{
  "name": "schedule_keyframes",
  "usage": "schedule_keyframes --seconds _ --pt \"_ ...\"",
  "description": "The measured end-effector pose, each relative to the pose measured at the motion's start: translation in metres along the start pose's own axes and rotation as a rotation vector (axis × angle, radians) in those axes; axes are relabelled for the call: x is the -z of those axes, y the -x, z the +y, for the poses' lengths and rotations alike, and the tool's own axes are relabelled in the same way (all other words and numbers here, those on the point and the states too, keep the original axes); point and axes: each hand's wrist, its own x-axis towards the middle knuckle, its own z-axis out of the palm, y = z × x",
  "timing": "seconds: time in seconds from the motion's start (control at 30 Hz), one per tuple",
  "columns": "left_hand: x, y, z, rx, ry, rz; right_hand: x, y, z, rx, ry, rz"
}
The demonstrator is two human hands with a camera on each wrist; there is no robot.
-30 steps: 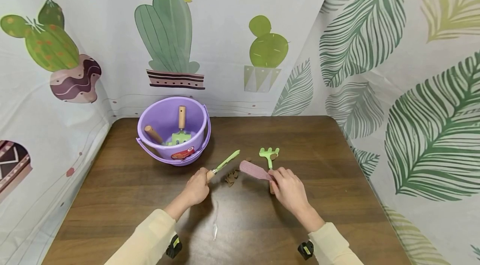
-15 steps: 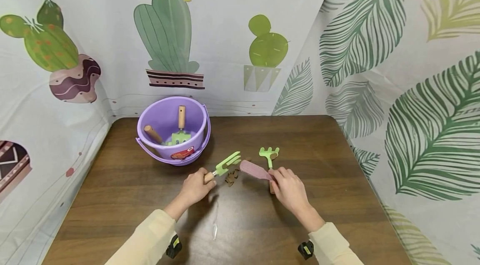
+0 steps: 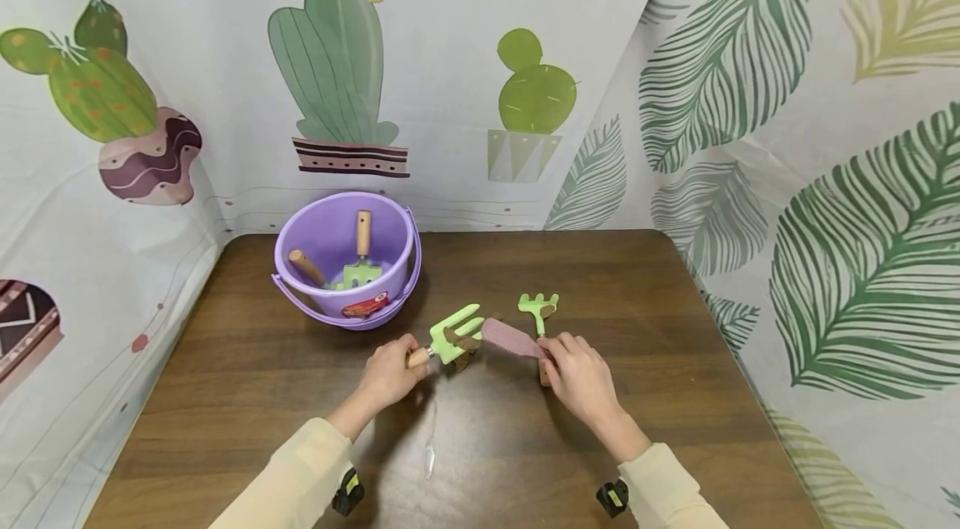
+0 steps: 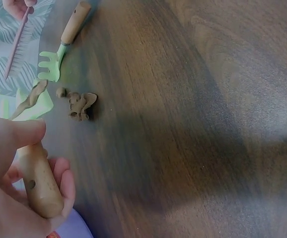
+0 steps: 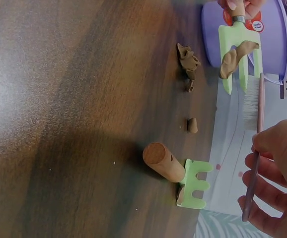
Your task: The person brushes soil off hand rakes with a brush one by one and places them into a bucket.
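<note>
My left hand (image 3: 388, 373) grips the wooden handle of a green garden fork (image 3: 447, 336), held above the table. A strip of brown clay (image 5: 239, 58) clings across its tines. With my right hand (image 3: 581, 375) I pinch the handle of a pink brush (image 3: 513, 338), its white bristles (image 5: 251, 105) facing down and its head close to the fork's tines. Below the fork lies a clump of brown clay (image 4: 81, 105) on the table. A small green rake (image 3: 538, 309) lies partly under my right hand, a bit of clay by its teeth.
A purple bucket (image 3: 347, 296) stands at the back left of the wooden table (image 3: 615, 279). Two wooden-handled tools (image 3: 363, 234) lean inside it, one with a green head. Small clay crumbs (image 5: 192, 125) lie between the clump and the rake.
My left hand has turned the fork from edge-on to flat side up, showing its tines and the clay on them. The right hand and brush have stayed almost still.
</note>
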Motion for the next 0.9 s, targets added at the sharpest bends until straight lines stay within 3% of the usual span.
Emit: schedule_keyframes --seconds 0.17,0.4,0.9 --pt "0.0010 0.0009 -0.0003 0.016 0.003 0.004 0.0001 -0.0004 -0.0006 0.003 -0.003 0.006" --pt "0.0030 0.0025 -0.0002 -0.010 -0.018 -0.014 -0.0010 -0.0008 -0.0012 0.009 0.003 0.013" --pt "0.0042 0.0044 0.0028 0.005 -0.130 -0.048 -0.0022 -0.0002 -0.0005 0.014 -0.008 0.014"
